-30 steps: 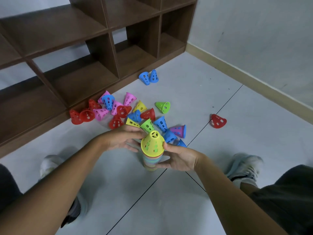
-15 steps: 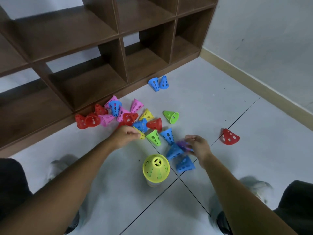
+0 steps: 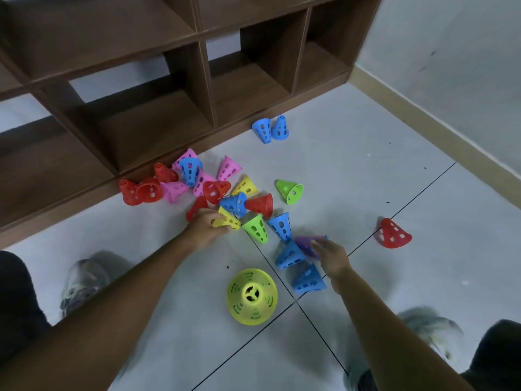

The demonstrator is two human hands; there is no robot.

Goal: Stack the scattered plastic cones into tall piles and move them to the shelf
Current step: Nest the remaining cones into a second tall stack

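A pile of stacked cones with a yellow-green one on top stands on the floor between my arms, seen from above. Beyond it lie several loose red, pink, blue, yellow and green cones. My left hand grips a yellow cone lying at the near edge of the scatter. My right hand pinches a purple cone, blurred, just beyond two blue cones. A lone red cone lies off to the right. The brown wooden shelf stands behind the scatter.
Two blue cones lie together near the shelf's base. My shoes are planted on the tiled floor at either side. A grey wall with a beige skirting board runs along the right.
Both hands have left the stacked pile and reached forward into the scatter. The left one took hold of a yellow cone, the right one a purple cone. The view tilted down over the pile.
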